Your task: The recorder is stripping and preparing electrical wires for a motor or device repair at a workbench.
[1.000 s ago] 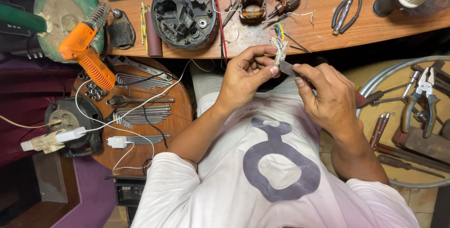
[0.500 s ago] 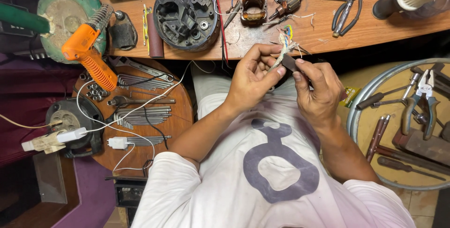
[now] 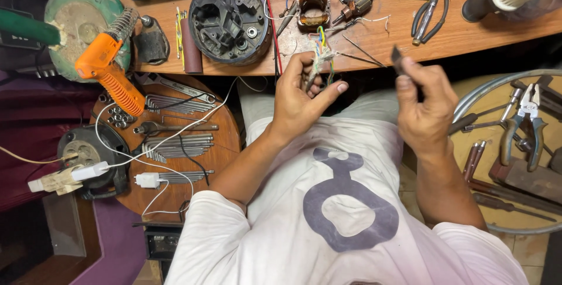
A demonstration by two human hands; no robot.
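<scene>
My left hand (image 3: pixel 298 100) is raised in front of my chest and grips a short bundle of coloured wires (image 3: pixel 321 56) wrapped in frayed white tape, the wire ends pointing up toward the bench. My right hand (image 3: pixel 424 106) is held apart to the right, its fingers pinching a small dark flat blade-like piece (image 3: pixel 397 56) that sticks up above the fingertips. The two hands do not touch. Below them is my white shirt with a dark printed shape.
A wooden bench (image 3: pixel 468 33) carries a black round motor housing (image 3: pixel 228 21), a copper-wound stator (image 3: pixel 312 9), an armature (image 3: pixel 358 2) and pliers (image 3: pixel 430 7). An orange glue gun (image 3: pixel 108 71) hangs over a round stool (image 3: pixel 222 162) with hex keys. A round tray (image 3: pixel 468 100) of tools lies right.
My hands were together working on the wire bundle; now my right hand has pulled away to the right with the small dark piece, while my left hand keeps the wires.
</scene>
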